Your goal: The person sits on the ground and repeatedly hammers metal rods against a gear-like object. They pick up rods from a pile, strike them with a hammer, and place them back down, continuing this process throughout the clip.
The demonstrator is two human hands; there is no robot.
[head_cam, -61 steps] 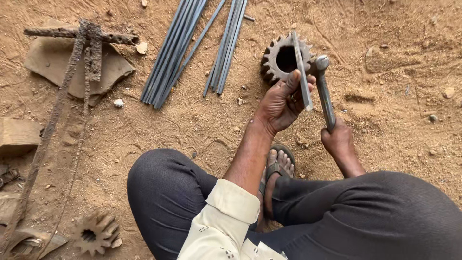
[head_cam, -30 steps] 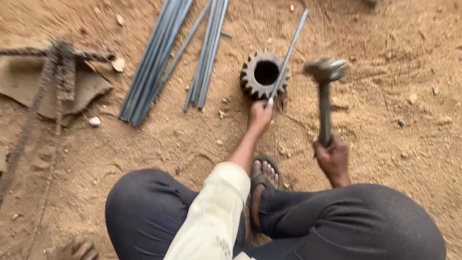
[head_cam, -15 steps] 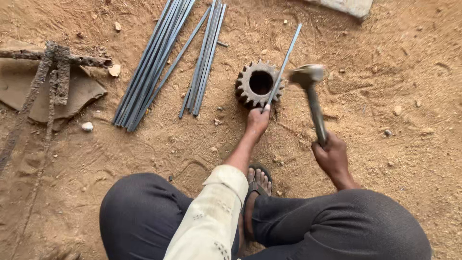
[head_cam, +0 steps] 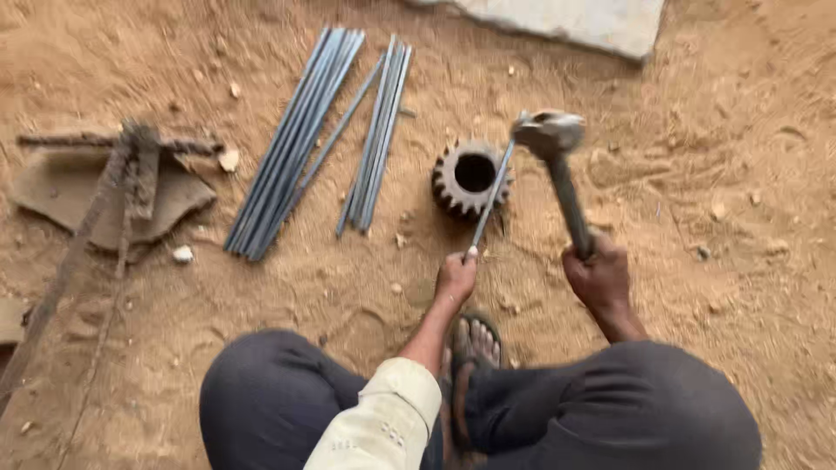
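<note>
Sandy ground: left hand (head_cam: 456,277) pinches a thin rod (head_cam: 492,196) laid across the gear (head_cam: 471,177) at frame centre; right hand (head_cam: 597,277) grips the hammer (head_cam: 557,165), raised; rod appears unstruck, spare rods (head_cam: 296,144) upper left

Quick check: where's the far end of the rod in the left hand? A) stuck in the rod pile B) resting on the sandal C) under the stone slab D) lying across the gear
D: the left hand holds the rod slanting up over the gear rim, where the hammer head meets its tip.
</note>
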